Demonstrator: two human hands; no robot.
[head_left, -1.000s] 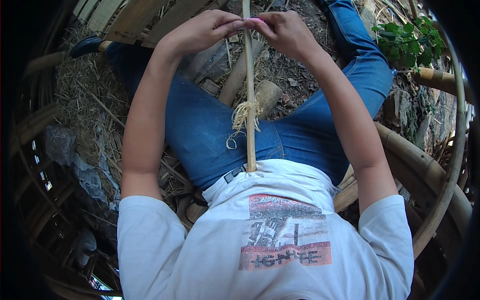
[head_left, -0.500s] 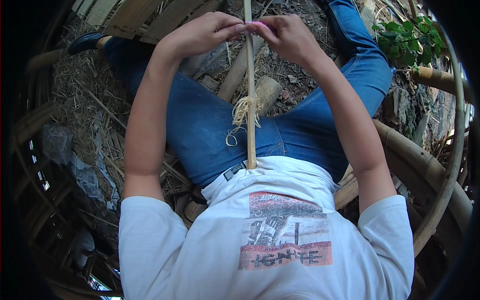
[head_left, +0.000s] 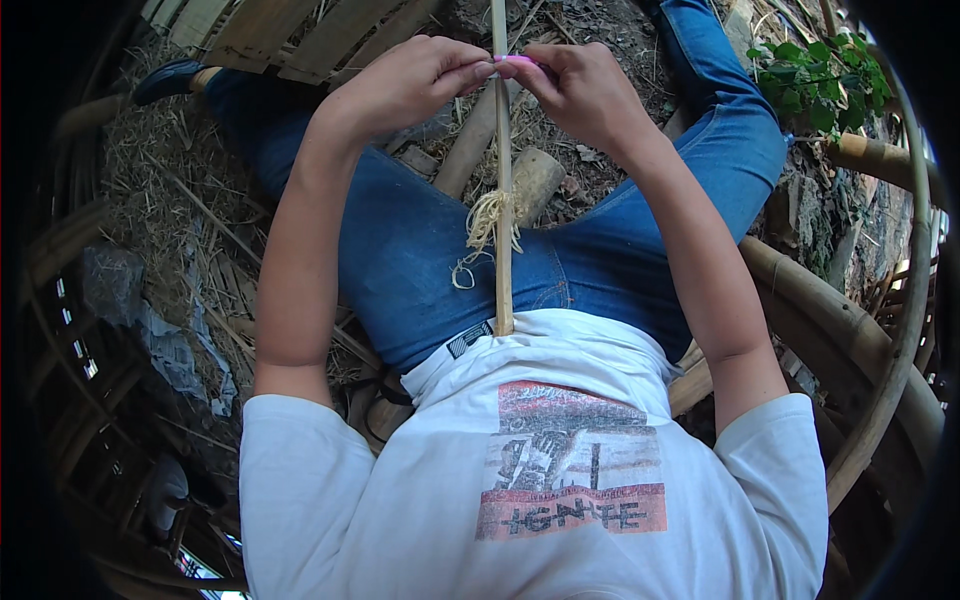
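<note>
A long, narrow strip of pale wood or bamboo [head_left: 504,150] runs from the top of the view down to my waist, where its lower end meets my white shirt. My left hand [head_left: 415,80] is closed in a pinch at the strip's left edge; what its fingertips hold is hidden. My right hand [head_left: 590,95] pinches a small pink object [head_left: 520,62] against the strip, its kind too covered to tell. The fingertips of both hands nearly meet across the strip. Thin pale curled shavings [head_left: 490,220] hang beside the strip over my lap.
My jeans-clad legs [head_left: 400,240] spread to both sides. Between them lie a cut bamboo piece [head_left: 537,185] and dry litter. Slats [head_left: 270,35] stand at the far left, a leafy plant [head_left: 820,85] at the far right. Curved bamboo poles [head_left: 830,300] border the right side.
Both hands have come slightly nearer to me along the strip, still pinching. A little more of the pink object shows. The strip's lower end stays at my waist.
</note>
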